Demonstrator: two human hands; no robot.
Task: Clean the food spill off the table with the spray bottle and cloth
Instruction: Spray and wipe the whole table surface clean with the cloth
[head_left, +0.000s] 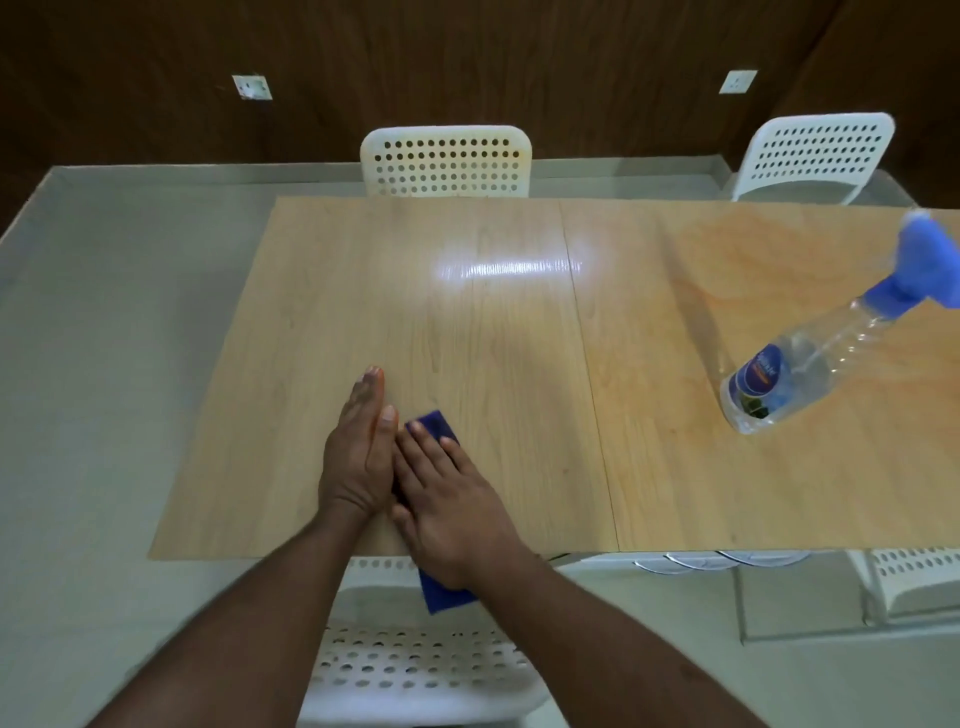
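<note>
With the spray bottle set aside, my flat right hand presses the cloth along the table edge, my open left hand alongside, no spill visible.

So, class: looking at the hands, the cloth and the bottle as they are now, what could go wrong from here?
1. The blue cloth hangs over the table's near edge under the flat right hand, so wiped-up bits might drop onto the white chair below.
2. The left hand stands edge-on beside the cloth; crumbs could slip past it.
3. The spray bottle sits far right; reaching across might knock it.
</note>
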